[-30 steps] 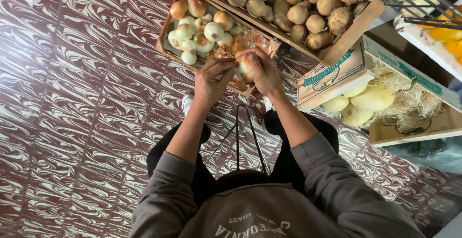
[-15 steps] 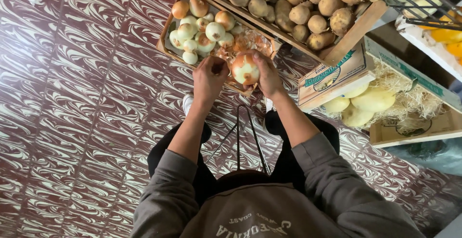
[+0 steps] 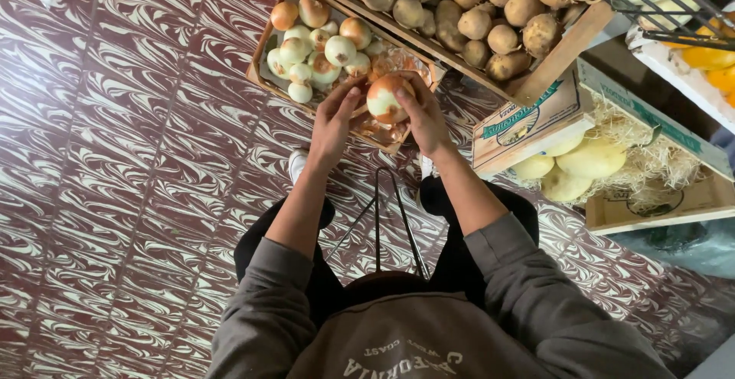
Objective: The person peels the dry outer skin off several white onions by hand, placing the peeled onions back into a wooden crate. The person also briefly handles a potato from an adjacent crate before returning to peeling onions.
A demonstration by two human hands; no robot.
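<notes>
Both hands hold one onion (image 3: 385,97) between them: the right hand (image 3: 423,115) cups its right side with fingers curled over the top, while the left hand (image 3: 334,119) meets it from the other side, fingertips pressed to the skin near its upper left. The onion is lifted clear, just above the near right corner of the onion crate (image 3: 264,44), over a patch of loose papery skins (image 3: 390,65) lying in that corner. Judging from the grip, the step in hand is turning the onion over and working at its outer skin; the next move calls for a firm hold from the right hand while the left fingertips get purchase on a dry edge, without letting the round bulb slip.

Beyond the hands, more onions (image 3: 318,46) fill the far left part of the crate. Behind it stands a wooden crate of potatoes (image 3: 452,4), and to the right a box of pale yellow melons (image 3: 589,161) on wood wool, all on the patterned floor (image 3: 115,157).

Against the frame one second ago, the onion has come up out of the skins and is now plainly exposed between the two hands, which sit slightly nearer the person
</notes>
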